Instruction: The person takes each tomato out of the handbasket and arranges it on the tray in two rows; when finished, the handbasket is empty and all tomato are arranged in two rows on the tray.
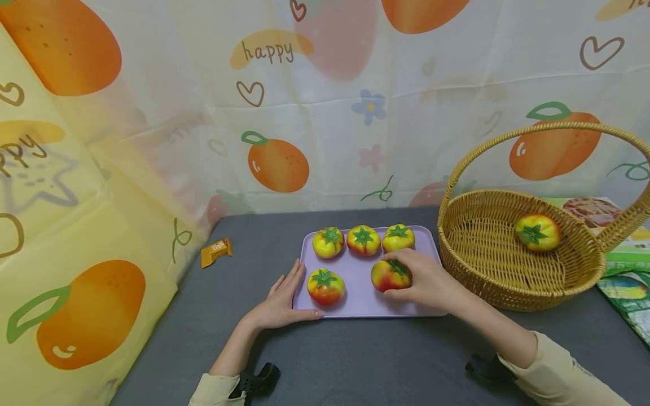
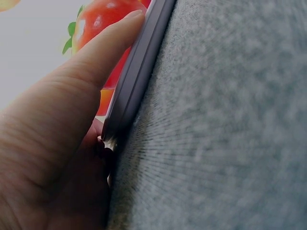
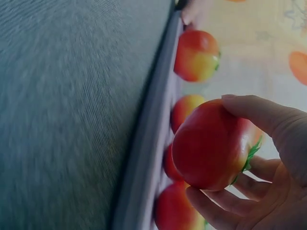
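My right hand [image 1: 426, 276] grips a red and yellow tomato [image 1: 388, 276] with a green star-shaped leaf top, over the right part of a lilac tray [image 1: 355, 293]. In the right wrist view, thumb and fingers sit around that tomato [image 3: 211, 148]. My left hand [image 1: 279, 301] rests at the tray's front left corner, its fingers straight along the left side and its thumb on the front rim. Close to that thumb, a similar tomato [image 1: 325, 286] sits on the tray. Behind it stand three more tomatoes in a row, the middle tomato [image 1: 363, 240] among them.
To the tray's right stands a woven basket [image 1: 513, 293] with a tall handle, holding one tomato [image 1: 538, 232]. Colourful packages [image 1: 629, 254] lie behind and beside the basket. A small orange wrapped snack [image 1: 216, 252] lies on the grey table [image 1: 330, 361] at left. A printed curtain [image 1: 325, 113] hangs behind.
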A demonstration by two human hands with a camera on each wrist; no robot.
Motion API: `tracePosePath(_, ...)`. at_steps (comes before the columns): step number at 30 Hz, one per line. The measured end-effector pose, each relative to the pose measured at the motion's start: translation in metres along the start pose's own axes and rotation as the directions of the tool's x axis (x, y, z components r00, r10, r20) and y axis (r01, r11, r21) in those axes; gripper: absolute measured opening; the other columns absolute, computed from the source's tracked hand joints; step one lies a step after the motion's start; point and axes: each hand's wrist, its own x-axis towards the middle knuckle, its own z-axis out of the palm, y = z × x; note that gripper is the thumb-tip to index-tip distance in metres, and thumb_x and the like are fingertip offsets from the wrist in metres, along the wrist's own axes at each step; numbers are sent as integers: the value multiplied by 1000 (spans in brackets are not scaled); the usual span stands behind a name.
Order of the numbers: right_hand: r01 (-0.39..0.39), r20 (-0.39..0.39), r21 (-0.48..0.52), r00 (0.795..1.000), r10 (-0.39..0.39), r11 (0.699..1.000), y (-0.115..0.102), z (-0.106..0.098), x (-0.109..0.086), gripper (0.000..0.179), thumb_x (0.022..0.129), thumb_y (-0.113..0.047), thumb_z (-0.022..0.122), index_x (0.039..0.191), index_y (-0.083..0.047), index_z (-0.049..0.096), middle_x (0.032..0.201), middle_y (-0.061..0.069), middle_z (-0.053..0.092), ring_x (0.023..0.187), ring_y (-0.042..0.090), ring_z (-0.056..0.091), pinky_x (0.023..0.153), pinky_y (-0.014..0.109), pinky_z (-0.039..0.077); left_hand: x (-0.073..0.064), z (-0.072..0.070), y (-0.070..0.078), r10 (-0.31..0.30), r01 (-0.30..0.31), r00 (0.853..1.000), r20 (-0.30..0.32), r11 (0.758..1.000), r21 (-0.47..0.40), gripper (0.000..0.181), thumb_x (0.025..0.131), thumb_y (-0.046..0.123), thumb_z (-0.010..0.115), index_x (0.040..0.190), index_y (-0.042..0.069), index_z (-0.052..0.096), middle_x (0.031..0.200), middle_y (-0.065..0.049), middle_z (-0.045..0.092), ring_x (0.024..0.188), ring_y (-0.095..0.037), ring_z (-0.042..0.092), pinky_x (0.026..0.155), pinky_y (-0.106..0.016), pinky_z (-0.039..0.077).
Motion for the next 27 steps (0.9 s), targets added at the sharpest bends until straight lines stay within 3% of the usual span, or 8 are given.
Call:
tracePosePath(11, -9, 74, 39, 997, 6, 999, -11, 22, 10, 58, 76, -26, 84, 126, -10, 58, 122, 4, 59, 104, 19, 56, 93, 45, 46, -1, 0, 1, -4, 4, 1000, 0, 1000, -1, 114, 81, 57, 72, 157, 7, 3, 163, -10, -7, 149, -26, -1, 114, -53, -4)
tracePosePath(27, 6, 110, 9, 994, -7, 1000, -21, 30, 16, 60, 75, -24, 84, 128, -10, 59, 122, 3, 57, 107, 18, 54, 93, 43, 46, -1, 0, 0, 4, -4, 1000, 2, 1000, -5, 113, 81, 57, 71, 157, 7, 3, 162, -10, -8, 149, -26, -1, 114, -54, -4)
